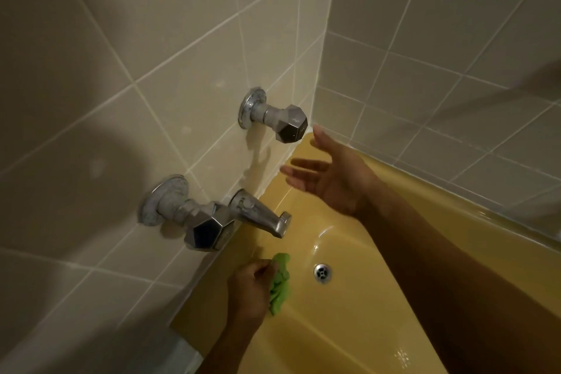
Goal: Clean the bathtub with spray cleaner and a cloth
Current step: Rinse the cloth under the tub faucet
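The yellow bathtub (pixel 340 322) fills the lower right, its drain (pixel 322 273) near the tap end. My left hand (pixel 249 291) grips a crumpled green cloth (pixel 280 282) against the tub's inner wall, below the spout and left of the drain. My right hand (pixel 331 173) hovers over the tub's far corner with fingers spread and nothing in it, just below the upper tap handle. No spray bottle is in view.
Two chrome faceted tap handles, the upper (pixel 290 124) and the lower (pixel 209 231), stick out from the beige tiled wall (pixel 121 70), with a chrome spout (pixel 264 215) between them over the tub. Tiled walls meet in a corner behind my right hand.
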Tool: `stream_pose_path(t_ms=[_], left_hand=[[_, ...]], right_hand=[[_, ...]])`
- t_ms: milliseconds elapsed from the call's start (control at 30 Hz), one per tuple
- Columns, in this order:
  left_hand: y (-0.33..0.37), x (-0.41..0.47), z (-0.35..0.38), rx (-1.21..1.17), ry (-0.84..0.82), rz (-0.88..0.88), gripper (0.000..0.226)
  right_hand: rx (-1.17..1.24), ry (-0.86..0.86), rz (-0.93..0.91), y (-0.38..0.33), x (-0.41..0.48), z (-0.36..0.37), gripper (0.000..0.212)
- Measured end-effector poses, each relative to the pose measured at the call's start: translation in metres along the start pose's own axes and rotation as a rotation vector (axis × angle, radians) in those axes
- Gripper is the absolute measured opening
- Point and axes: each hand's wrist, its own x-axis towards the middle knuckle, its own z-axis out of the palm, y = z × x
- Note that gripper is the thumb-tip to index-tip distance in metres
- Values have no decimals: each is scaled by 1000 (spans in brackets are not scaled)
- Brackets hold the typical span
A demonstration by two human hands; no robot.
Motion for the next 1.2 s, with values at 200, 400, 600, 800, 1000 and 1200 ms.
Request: stream_pose_path(t_ms=[200,400,600,800,1000,1200], left_hand=[[-14,11,-22,71,-12,40,19],[-17,16,-33,79,-34,43,20],[-18,17,-27,55,-16,50,18],[-23,18,-22,28,-31,47,11],[-28,23,-17,50,-42,41,16],[-35,28,-12,44,-51,15,15]], right_hand=[[-198,38,-74,-31,22,49,29],[-611,41,-342,-27,27,43,30],[-1334,173,-828,-12,34,25,45],[-1370,151,-994,-2,38,12,62],[-616,95,-408,-6,31,26,57],[-377,88,-281,-21,31,37,32]])
